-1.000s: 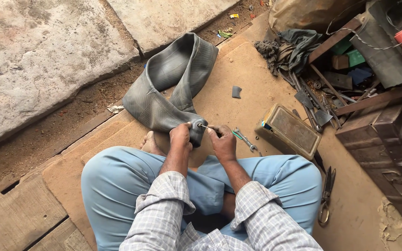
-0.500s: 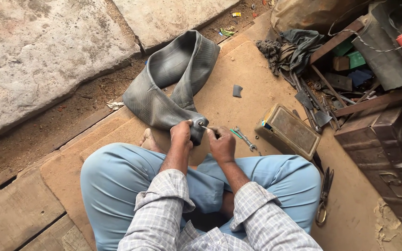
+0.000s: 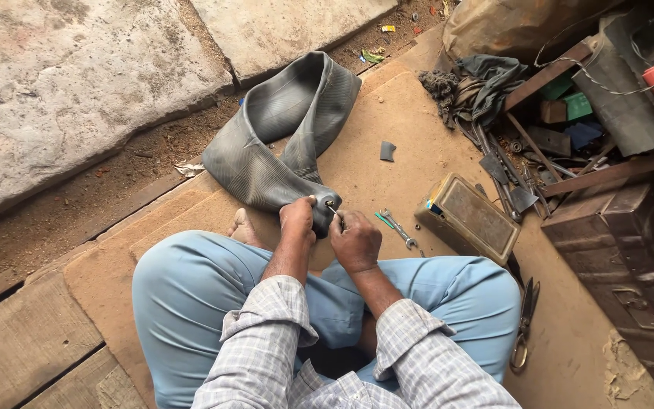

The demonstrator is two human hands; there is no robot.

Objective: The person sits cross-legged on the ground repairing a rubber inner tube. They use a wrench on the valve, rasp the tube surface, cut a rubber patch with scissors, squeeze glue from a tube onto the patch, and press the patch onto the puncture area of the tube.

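A grey rubber inner tube [image 3: 281, 144] lies folded on a brown board in front of my crossed legs. My left hand [image 3: 297, 218] grips the near fold of the tube, just left of its metal valve [image 3: 331, 204]. My right hand [image 3: 354, 240] is closed with its fingertips pinching at the valve; whether it holds a small tool I cannot tell.
A small spanner [image 3: 398, 228] lies right of my right hand. A worn rectangular tin [image 3: 469, 218] sits beyond it. Scissors [image 3: 525, 322] lie by my right knee. Tools and scrap [image 3: 539, 144] crowd the upper right. Stone slabs [image 3: 77, 83] lie at the upper left.
Both hands have stayed on the tube's valve; my right hand has shifted slightly at it. The view has drifted a little.
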